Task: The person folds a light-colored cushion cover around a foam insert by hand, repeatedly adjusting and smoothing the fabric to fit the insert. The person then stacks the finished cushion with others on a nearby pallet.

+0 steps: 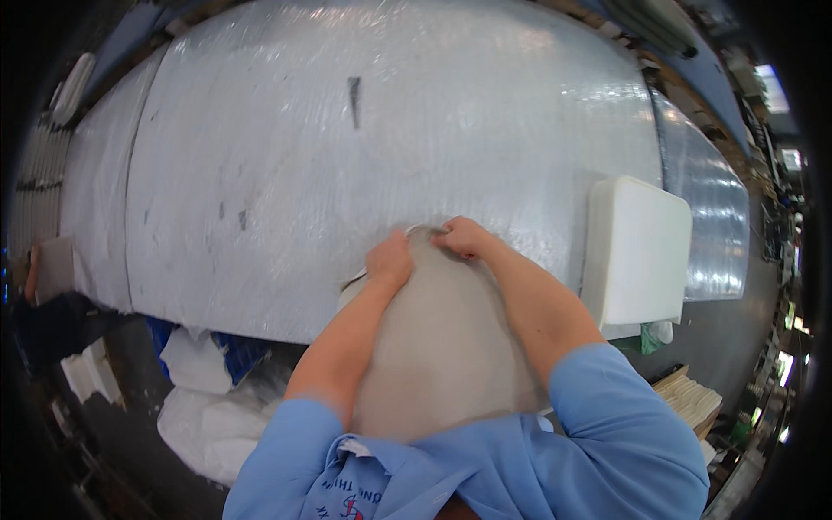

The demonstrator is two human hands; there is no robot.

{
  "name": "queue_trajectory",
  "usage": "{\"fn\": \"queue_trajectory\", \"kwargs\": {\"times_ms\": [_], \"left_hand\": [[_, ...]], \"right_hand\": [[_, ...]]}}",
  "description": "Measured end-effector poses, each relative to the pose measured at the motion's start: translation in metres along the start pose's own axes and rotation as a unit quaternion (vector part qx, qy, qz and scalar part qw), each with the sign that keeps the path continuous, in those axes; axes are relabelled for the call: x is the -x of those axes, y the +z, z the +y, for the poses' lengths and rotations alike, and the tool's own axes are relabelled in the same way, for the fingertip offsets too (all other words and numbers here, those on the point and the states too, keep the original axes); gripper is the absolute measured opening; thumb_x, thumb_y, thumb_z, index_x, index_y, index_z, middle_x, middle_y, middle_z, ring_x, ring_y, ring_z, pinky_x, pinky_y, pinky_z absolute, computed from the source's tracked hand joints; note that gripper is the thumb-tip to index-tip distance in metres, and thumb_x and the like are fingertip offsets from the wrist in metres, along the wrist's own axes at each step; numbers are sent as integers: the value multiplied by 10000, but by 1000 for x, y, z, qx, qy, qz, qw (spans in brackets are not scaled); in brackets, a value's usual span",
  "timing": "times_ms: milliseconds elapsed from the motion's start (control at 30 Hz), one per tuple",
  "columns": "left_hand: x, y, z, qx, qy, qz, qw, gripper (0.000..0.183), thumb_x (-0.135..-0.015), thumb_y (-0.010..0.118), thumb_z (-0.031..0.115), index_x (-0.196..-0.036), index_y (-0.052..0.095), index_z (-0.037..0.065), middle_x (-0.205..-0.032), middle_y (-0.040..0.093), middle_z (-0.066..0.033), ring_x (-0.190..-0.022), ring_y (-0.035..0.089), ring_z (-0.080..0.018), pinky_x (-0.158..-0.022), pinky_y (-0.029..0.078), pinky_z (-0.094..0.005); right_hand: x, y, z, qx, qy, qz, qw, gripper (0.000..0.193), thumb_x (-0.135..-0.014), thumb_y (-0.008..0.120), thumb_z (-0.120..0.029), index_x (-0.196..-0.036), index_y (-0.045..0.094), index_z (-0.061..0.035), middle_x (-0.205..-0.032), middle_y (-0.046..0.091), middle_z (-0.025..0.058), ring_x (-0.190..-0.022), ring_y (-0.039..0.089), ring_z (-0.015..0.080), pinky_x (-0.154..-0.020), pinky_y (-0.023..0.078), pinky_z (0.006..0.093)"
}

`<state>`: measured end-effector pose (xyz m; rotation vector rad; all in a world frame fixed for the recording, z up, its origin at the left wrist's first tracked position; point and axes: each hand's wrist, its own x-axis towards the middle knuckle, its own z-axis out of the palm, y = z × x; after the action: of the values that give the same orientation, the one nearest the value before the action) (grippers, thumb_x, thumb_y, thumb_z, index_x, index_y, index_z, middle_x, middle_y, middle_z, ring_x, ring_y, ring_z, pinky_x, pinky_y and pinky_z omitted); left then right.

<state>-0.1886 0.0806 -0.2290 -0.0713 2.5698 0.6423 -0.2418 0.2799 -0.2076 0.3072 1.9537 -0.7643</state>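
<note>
A grey-beige fabric-covered cushion (442, 347) lies in front of me, its near end against my body and its far end on a plastic-wrapped table (286, 173). My left hand (390, 260) is closed on the far left edge of its fabric. Just to the right, my right hand (464, 238) pinches the fabric at the far end, fingers bent in. Between the two hands a thin pale rim shows at the cushion's tip. A dark line runs beside my left hand at the cushion's left side. My fingertips are partly hidden.
A white foam cushion pad (646, 251) stands on the table to the right. White plastic bags (204, 425) lie below the table's front edge at left. Stacked cream pieces (689, 403) sit at lower right. At far left, another person's arm (33, 273) is beside a grey piece.
</note>
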Motion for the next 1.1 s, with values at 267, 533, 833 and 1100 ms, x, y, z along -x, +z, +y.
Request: {"fn": "queue_trajectory", "kwargs": {"times_ms": [267,533,833,1100], "left_hand": [[19,-14,-16,-11,84,-93,992,414,-1044,490,396,-1170,666,43,-1035,736,-221,-1034,682,-436,-910,508,-535],[37,-39,-49,-91,-14,-100,991,374,-1022,533,397,-1120,726,91,-1093,736,-210,-1064,683,-407,-922,517,-516],[18,-13,-59,-54,-33,-17,998,304,-1028,513,299,-993,689,53,-968,728,-217,-944,675,-447,-842,501,-552],[6,-7,-68,-94,30,34,994,242,-999,544,255,-961,667,51,-910,712,-218,-863,667,-446,-795,480,-545]], "right_hand": [[24,-21,34,214,-34,53,975,485,-956,650,-529,-1180,758,-113,-1006,750,121,-972,707,300,-826,560,449],[45,0,26,177,-9,183,967,486,-1016,556,-533,-1145,747,-106,-1109,756,131,-1109,683,341,-929,541,467],[5,4,36,165,-39,204,964,451,-1013,564,-495,-1031,745,-83,-1028,758,168,-1024,703,369,-874,551,489],[-1,2,37,153,-72,245,955,467,-989,594,-504,-950,716,-54,-919,743,190,-922,699,404,-804,547,513]]}}
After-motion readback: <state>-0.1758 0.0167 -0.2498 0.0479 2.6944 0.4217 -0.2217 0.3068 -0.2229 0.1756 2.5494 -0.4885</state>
